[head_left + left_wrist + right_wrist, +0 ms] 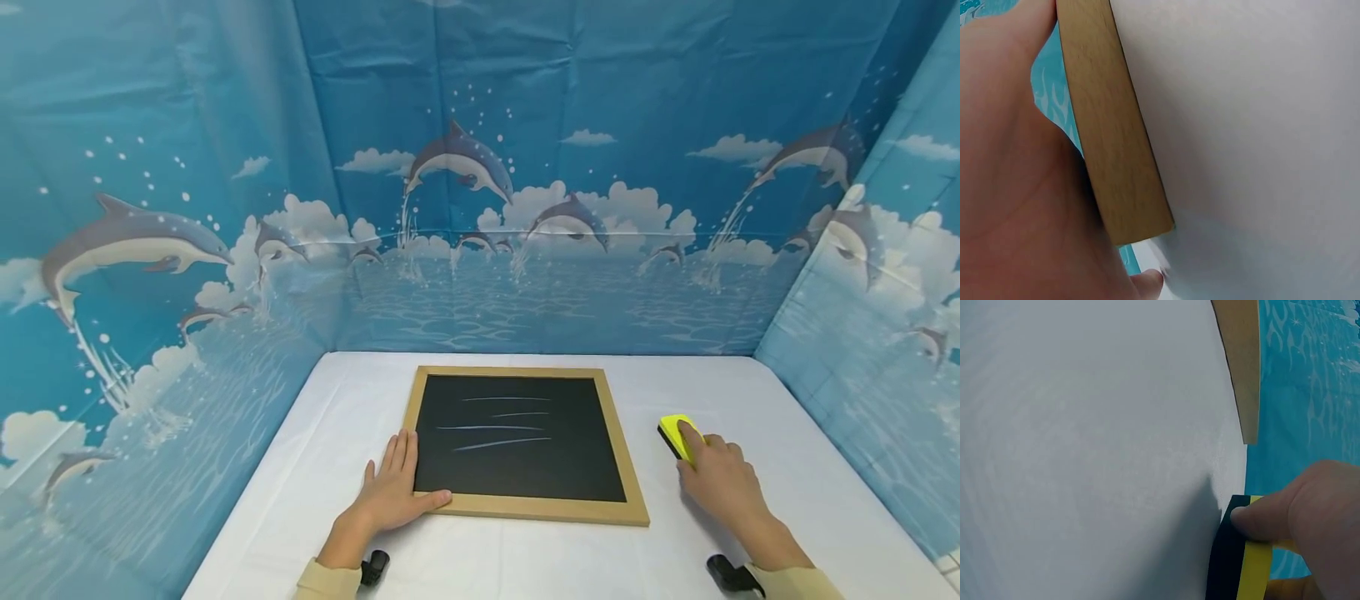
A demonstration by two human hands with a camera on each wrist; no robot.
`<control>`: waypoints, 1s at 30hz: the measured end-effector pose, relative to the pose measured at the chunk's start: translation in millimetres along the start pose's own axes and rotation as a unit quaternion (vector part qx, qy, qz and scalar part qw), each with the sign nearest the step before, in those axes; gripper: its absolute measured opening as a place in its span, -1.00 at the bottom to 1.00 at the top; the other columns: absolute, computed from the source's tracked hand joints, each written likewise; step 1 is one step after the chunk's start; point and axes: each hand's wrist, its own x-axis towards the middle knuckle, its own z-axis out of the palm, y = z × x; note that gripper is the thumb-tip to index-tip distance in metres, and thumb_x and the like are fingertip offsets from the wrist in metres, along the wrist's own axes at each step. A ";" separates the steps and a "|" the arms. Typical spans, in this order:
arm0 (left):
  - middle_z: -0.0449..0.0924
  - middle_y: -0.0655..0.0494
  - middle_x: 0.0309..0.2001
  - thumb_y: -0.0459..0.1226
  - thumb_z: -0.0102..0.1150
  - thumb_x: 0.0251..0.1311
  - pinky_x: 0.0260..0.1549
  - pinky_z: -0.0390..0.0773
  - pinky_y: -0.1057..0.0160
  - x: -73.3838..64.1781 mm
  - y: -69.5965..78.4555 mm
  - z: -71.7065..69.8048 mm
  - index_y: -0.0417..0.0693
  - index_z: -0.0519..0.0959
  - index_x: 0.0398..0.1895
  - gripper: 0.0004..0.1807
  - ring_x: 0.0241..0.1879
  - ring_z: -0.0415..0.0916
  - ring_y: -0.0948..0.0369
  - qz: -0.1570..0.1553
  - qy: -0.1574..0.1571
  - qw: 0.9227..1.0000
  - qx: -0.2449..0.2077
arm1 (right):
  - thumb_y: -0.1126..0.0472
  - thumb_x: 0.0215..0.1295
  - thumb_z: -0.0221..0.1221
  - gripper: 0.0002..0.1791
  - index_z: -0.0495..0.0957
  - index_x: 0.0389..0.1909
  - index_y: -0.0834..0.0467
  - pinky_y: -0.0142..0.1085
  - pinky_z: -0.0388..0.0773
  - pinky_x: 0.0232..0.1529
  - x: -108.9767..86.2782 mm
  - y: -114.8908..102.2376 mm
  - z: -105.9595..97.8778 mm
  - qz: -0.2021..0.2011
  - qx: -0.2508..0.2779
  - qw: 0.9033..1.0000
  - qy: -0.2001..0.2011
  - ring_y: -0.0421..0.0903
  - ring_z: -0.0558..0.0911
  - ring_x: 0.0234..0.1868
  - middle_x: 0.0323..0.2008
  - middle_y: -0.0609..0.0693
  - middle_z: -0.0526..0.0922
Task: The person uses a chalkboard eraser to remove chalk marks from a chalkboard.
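A blackboard (517, 467) with a light wooden frame lies on the white table, several thin chalk lines drawn across its upper half. My left hand (393, 492) rests on its lower left corner, fingers straight along the left side and thumb over the bottom edge. Close beside that palm, the left wrist view shows the wooden edge (1113, 125). To the right of the board, my right hand (723, 483) grips a yellow and black eraser (677, 435) between thumb and fingers. In the right wrist view the eraser's dark pad (1229, 562) faces the table, with a shadow beside it.
White cloth covers the table (300, 467). A blue curtain (525, 300) printed with dolphins and clouds stands along the back and both sides. Black wrist cameras sit at the left cuff (374, 568) and the right cuff (731, 575).
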 end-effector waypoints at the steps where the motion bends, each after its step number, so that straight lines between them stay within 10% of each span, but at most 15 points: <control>1: -0.38 -0.18 0.61 0.49 0.10 0.08 0.31 -0.23 -0.48 -0.1 -0.2 0.5 -0.20 -0.27 0.62 0.37 0.58 -0.39 -0.11 -0.002 -0.002 1.000 0.002 | 0.21 0.27 0.28 -0.25 0.25 0.45 0.28 0.32 0.44 -0.23 -0.8 0.2 -0.3 0.001 0.002 1.000 0.004 0.47 0.46 -0.05 0.07 0.54 0.43; 30: -0.28 -0.24 0.60 0.56 0.12 -0.06 0.42 -0.07 -0.25 4.2 -0.4 0.5 -0.31 -0.21 0.60 0.48 0.58 -0.33 -0.11 0.028 0.014 0.999 0.024 | 0.35 0.15 0.36 -0.10 0.22 0.52 0.16 0.30 0.45 -0.04 -3.9 -55.1 -14.4 -0.036 0.074 0.995 0.062 0.41 0.48 -0.02 0.09 0.47 0.48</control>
